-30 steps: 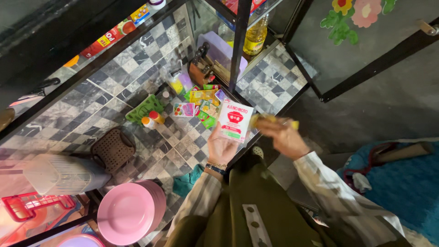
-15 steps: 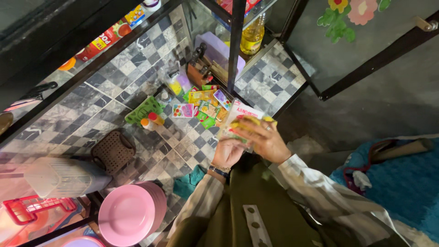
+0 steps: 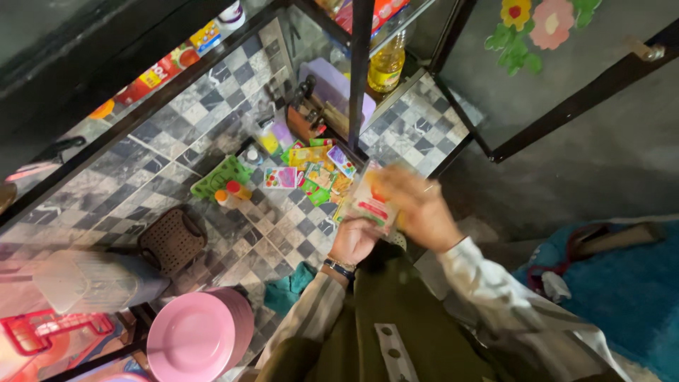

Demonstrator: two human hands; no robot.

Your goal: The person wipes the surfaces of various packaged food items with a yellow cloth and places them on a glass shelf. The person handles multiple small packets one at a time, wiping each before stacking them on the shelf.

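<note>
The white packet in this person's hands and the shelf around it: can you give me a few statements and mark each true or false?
1. Both hands are on the white packet. True: the left hand grips it from below and the right hand covers its far side.
2. The stack of plates is blue. False: it is pink.
3. A bottle of yellow oil stands on the shelf behind the black post. True.
4. The brown perforated basket sits on top of the plates. False: it rests on the checked shelf surface, apart from them.

hands (image 3: 385, 223) gripping white packet (image 3: 369, 201), checkered shelf (image 3: 212, 106), pink plates (image 3: 191, 338)
</note>
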